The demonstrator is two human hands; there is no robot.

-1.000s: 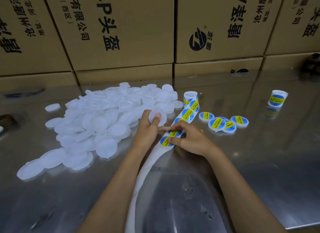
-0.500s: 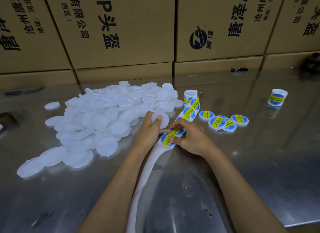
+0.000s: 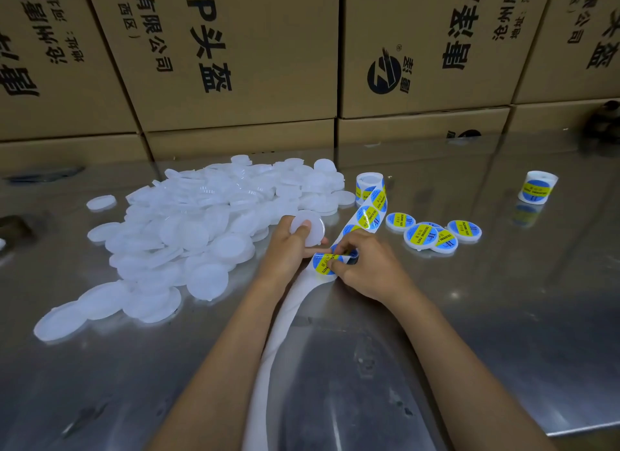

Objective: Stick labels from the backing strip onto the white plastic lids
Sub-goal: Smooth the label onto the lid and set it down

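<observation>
**One head view, looking forward and down**

You have a single wide-angle camera, worn on your head and tilted down across the desk (image 3: 503, 316). Your forearms enter from the bottom edge and your hands, left hand (image 3: 288, 246) and right hand (image 3: 365, 266), meet close below the lens, near the middle of the frame. Farther off, the view faces a wall of cardboard boxes (image 3: 235, 64) along the desk's far edge. Straight lines bow toward the frame's edges. No second view overlaps this one.
</observation>
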